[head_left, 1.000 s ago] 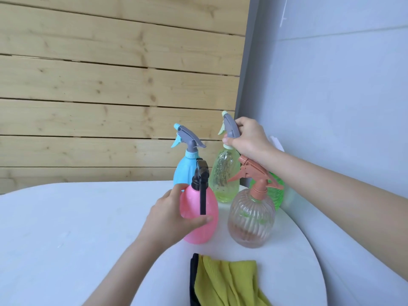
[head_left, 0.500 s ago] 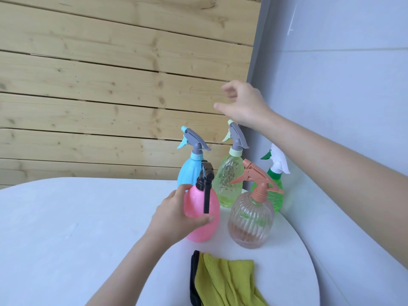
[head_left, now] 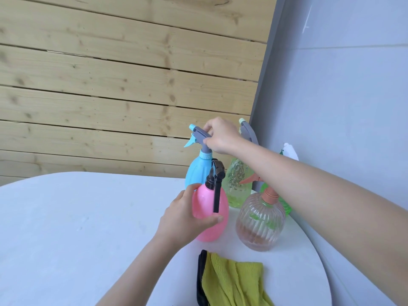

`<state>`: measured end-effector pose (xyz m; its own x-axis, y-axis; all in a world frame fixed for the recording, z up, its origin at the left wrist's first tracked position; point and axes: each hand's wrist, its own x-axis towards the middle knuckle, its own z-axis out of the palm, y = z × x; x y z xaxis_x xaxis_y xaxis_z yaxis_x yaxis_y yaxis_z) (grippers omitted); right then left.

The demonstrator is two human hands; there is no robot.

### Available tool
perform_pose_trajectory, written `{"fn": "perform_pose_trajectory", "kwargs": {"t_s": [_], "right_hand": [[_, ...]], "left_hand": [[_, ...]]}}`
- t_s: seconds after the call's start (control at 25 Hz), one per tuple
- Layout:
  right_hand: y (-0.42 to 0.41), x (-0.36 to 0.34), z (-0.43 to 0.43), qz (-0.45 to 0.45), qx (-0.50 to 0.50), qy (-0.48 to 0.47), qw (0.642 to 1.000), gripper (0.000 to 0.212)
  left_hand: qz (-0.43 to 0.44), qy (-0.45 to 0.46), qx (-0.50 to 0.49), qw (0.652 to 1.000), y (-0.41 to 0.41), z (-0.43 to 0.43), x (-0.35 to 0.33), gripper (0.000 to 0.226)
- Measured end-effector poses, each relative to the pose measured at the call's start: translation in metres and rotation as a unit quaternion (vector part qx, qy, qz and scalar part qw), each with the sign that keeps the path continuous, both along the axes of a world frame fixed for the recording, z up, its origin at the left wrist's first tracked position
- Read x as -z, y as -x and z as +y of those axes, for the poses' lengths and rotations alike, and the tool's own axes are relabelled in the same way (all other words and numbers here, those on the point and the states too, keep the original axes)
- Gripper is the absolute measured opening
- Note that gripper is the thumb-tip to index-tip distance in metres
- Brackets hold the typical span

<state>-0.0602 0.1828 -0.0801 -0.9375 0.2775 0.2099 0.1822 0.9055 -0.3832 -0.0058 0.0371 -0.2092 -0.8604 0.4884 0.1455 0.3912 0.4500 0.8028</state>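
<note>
Wood-plank wall [head_left: 110, 85] at the back, grey wall [head_left: 342, 85] on the right, white round table [head_left: 66, 228] below. Head view only.

Left hand [head_left: 183, 219]: wrapped round the belly of the pink spray bottle [head_left: 204, 202], thumb across the front, fingers round the far side. The bottle stands upright on the table near the right edge, its black trigger head pointing at the camera.

Right hand [head_left: 221, 135]: reaches over the group, with fingers curled on the grey spray head [head_left: 199, 134] of the blue spray bottle [head_left: 196, 168]. That bottle stands upright just behind the pink one, at the wood wall. I can't tell if it is lifted off the table, because its base is hidden.

Step, as a judgement: the right hand is taking hold of the blue bottle by its head, either to lift it out or to turn the nozzle, while the left hand steadies the pink one. The next move calls for a firm grip on the head and a straight lift, since the bottles stand packed close and a sideways pull could knock the pink one or the yellow-green one.

Count:
- Spray bottles, five: pink, blue, yellow-green bottle [head_left: 238, 184], clear ribbed bottle [head_left: 260, 221] with an orange head, and green bottle [head_left: 288, 208] with a white head at the grey wall, mostly hidden by the right forearm.
- Cloths, one: yellow cloth [head_left: 234, 283] with a black edge, at the near table edge.
- Hands, two.
- Tables, one.
</note>
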Motion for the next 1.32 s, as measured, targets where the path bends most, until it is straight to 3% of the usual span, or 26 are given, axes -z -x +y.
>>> {"fn": "perform_pose_trajectory", "kwargs": {"t_s": [0.28, 0.4, 0.48, 0.6, 0.72, 0.92, 1.16, 1.32], "right_hand": [[-0.039, -0.053, -0.028, 0.158, -0.056, 0.078, 0.983, 0.021], [-0.069, -0.086, -0.059, 0.231, -0.108, 0.103, 0.961, 0.021], [-0.091, -0.101, -0.084, 0.269, -0.141, 0.147, 0.941, 0.02], [-0.125, -0.109, -0.129, 0.29, -0.187, 0.216, 0.913, 0.021], [-0.155, -0.111, -0.182, 0.284, -0.238, 0.279, 0.886, 0.024], [-0.197, -0.112, -0.27, 0.239, -0.323, 0.326, 0.856, 0.019], [-0.232, -0.116, -0.373, 0.101, -0.426, 0.224, 0.871, 0.017], [-0.257, -0.113, -0.437, 0.088, -0.485, 0.166, 0.854, 0.021]], "left_hand": [[0.001, -0.062, 0.0, 0.998, -0.001, -0.018, -0.013, 0.096], [0.06, -0.124, -0.105, 0.985, -0.005, -0.054, -0.041, 0.066], [0.117, -0.172, -0.205, 0.956, -0.016, -0.087, -0.062, 0.054], [0.216, -0.163, -0.279, 0.922, -0.044, -0.131, -0.094, 0.086], [0.271, -0.114, -0.308, 0.905, -0.072, -0.177, -0.119, 0.114], [0.286, -0.084, -0.388, 0.872, -0.119, -0.263, -0.134, 0.11], [0.258, -0.024, -0.476, 0.84, -0.197, -0.379, -0.129, 0.085], [0.23, -0.003, -0.517, 0.825, -0.245, -0.44, -0.116, 0.085]]}}
